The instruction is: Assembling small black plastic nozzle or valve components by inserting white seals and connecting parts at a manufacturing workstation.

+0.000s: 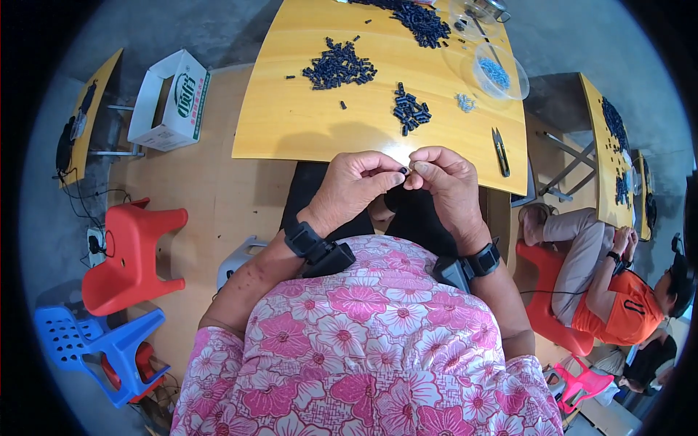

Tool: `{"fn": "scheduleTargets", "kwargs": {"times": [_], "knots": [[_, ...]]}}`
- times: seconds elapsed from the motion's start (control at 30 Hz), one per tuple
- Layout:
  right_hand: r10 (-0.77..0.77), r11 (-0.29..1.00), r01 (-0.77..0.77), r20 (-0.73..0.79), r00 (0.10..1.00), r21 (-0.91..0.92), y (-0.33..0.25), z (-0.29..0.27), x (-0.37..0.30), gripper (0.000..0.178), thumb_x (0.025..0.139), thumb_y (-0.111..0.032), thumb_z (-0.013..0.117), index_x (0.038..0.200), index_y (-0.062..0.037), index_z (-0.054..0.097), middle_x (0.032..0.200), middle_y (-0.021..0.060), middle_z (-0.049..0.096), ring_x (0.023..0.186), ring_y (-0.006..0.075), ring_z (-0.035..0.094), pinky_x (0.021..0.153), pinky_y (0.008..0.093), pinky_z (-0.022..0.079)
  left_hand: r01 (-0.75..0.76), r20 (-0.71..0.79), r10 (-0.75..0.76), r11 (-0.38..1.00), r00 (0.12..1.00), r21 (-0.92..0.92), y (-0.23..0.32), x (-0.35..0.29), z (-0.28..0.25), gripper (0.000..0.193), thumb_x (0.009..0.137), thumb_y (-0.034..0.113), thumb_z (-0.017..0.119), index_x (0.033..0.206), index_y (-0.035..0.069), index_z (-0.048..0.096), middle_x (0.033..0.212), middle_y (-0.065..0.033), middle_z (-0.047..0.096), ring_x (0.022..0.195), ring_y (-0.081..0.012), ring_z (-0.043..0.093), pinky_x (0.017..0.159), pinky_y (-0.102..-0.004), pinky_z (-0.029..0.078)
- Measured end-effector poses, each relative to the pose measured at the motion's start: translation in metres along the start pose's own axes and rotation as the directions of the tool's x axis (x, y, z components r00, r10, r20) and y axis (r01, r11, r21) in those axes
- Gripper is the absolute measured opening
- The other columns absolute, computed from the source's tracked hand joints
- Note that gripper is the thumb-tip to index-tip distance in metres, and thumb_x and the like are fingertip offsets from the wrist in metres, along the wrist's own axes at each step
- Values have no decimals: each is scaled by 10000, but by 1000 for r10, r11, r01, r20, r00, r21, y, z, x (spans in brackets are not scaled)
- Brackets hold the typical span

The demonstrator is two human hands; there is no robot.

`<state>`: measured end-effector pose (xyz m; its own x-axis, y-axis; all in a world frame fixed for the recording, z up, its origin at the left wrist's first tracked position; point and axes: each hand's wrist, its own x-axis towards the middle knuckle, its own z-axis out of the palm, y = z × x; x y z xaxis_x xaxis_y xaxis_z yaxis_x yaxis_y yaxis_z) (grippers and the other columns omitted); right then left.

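Note:
My left hand (354, 183) pinches a small black cylindrical part (403, 171) between thumb and forefinger, just off the table's near edge. Close beside it, my right hand (447, 178) has thumb and forefinger pressed together at the part's end; whatever they grip is too small to make out. Beyond the hands, a small pile of black parts (411, 112) lies on the yellow table (265, 123), with a larger pile (339, 67) to the left. A little heap of pale blue bits (466, 102) lies to the right, near a clear bowl (525, 81) holding more blue bits.
Black-handled snips (501, 152) lie at the table's right edge. Another black pile (422, 25) is at the far side. A white carton (166, 102), a red stool (131, 254) and a blue stool (109, 349) stand left. A seated person in orange (618, 309) is at right.

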<state>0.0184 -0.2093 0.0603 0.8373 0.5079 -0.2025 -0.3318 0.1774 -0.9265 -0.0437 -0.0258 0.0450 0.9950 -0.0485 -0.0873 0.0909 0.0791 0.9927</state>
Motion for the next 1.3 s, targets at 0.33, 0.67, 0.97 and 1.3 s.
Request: {"fn": "scheduleTargets", "kwargs": {"times": [0.33, 0.67, 0.97, 1.3], "knots": [[45, 998, -42, 55, 997, -50, 3, -1, 4, 118, 909, -19, 585, 988, 5, 669, 810, 48, 666, 731, 109, 619, 685, 224, 491, -5, 14, 6, 1000, 1000, -17, 5, 0, -1, 113, 893, 44, 649, 971, -18, 703, 886, -37, 712, 834, -79, 642, 771, -225, 514], [43, 994, -36, 64, 997, -106, 5, -3, 6, 115, 906, -10, 584, 979, 9, 670, 833, 51, 672, 745, 103, 613, 707, 231, 504, 13, 13, -13, 1000, 1000, 7, 3, 1, -2, 104, 889, 54, 658, 957, -10, 706, 872, -28, 711, 804, -66, 634, 739, -211, 510], [-108, 926, 132, 88, 990, -354, -3, 2, 4, 114, 872, 51, 590, 928, 41, 689, 882, 62, 626, 760, 119, 627, 725, 242, 511, 46, 8, -46, 999, 999, -7, 3, 1, 0, 111, 898, 78, 655, 950, -10, 699, 838, -13, 695, 755, -60, 617, 689, -209, 501], [-177, 953, 167, -18, 984, -252, 5, 2, -1, 200, 869, 102, 574, 998, 23, 704, 956, 82, 659, 836, 133, 657, 784, 239, 526, 49, 15, -48, 986, 999, -162, -2, 5, 0, 163, 931, 115, 635, 1002, -17, 702, 865, -53, 722, 720, -56, 619, 638, -199, 515]]}}
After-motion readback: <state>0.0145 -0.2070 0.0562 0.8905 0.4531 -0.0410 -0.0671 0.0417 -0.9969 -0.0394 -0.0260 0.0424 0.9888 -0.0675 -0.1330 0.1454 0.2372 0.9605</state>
